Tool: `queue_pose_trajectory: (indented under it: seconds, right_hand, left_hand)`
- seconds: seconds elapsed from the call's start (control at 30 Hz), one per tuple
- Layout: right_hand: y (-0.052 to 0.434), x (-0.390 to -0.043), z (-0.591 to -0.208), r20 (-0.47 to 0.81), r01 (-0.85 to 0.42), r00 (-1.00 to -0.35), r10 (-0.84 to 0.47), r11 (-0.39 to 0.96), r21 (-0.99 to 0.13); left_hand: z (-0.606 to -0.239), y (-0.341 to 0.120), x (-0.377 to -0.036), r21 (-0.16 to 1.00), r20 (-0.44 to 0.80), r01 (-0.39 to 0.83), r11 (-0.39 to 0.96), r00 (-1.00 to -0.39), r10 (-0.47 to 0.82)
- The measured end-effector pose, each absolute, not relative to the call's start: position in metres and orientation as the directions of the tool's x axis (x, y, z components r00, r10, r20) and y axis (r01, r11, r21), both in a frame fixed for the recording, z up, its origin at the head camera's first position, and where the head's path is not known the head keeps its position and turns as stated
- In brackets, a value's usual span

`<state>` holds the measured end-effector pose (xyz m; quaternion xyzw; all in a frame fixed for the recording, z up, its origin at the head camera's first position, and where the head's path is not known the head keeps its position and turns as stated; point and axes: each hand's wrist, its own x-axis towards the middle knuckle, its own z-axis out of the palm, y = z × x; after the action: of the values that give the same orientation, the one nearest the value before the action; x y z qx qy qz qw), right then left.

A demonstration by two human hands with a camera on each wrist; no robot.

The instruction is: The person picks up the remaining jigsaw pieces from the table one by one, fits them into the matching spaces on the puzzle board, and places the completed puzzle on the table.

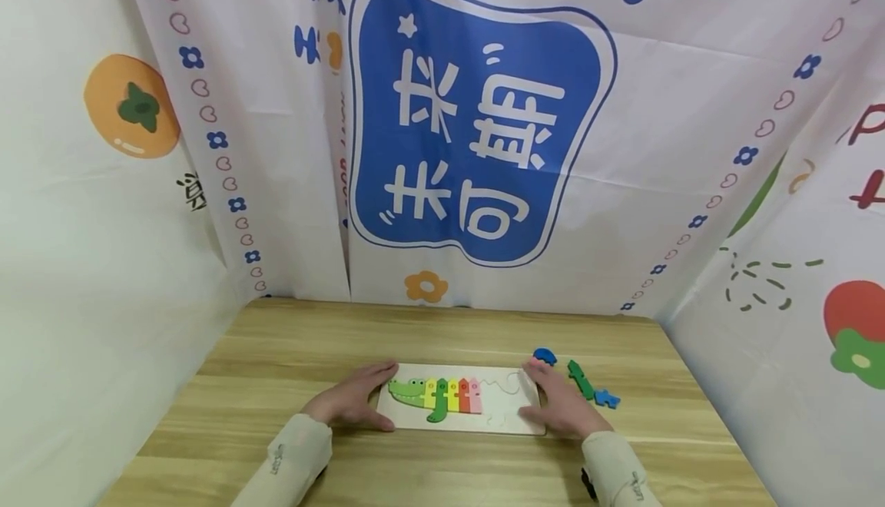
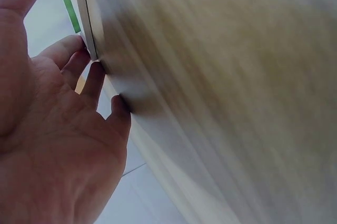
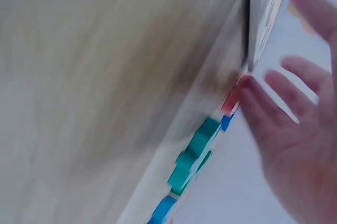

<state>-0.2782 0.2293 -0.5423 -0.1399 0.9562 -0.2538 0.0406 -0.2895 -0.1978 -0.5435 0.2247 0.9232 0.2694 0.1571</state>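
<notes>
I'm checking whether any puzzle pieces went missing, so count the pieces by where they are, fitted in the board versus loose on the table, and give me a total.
Fitted in the white wooden puzzle board: 5 (green crocodile head, yellow, green with leg, red, pink)
Loose on the wooden table: 3 (blue rounded piece, green tail piece, small blue piece)
Total: 8

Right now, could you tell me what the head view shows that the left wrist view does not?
Only the head view shows the crocodile pieces set in the puzzle board, the right hand and loose pieces beside it. Only the left wrist view shows fingers touching the board's edge up close. Both show the left hand and the wooden table.
</notes>
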Motion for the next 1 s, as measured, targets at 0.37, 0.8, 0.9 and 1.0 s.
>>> queue_pose_trajectory:
  seconds: [0.37, 0.8, 0.9, 1.0]
  right_hand:
    - [0.253, -0.308, -0.548, 0.119, -0.117, -0.99, -0.076, 0.915, -0.385]
    - [0.251, -0.315, -0.555, 0.101, -0.091, -0.993, -0.056, 0.92, -0.38]
    - [0.252, -0.313, -0.552, 0.128, -0.103, -0.99, -0.058, 0.918, -0.382]
    - [0.254, -0.31, -0.549, 0.15, -0.115, -0.987, -0.06, 0.913, -0.391]
  left_hand:
    - [-0.548, -0.198, -0.292, 0.573, -0.162, 0.336, 0.747, -0.848, 0.505]
    - [-0.55, -0.199, -0.291, 0.579, -0.172, 0.332, 0.745, -0.843, 0.51]
    - [-0.549, -0.199, -0.291, 0.584, -0.171, 0.332, 0.741, -0.842, 0.512]
    - [-0.548, -0.199, -0.291, 0.584, -0.169, 0.34, 0.738, -0.837, 0.52]
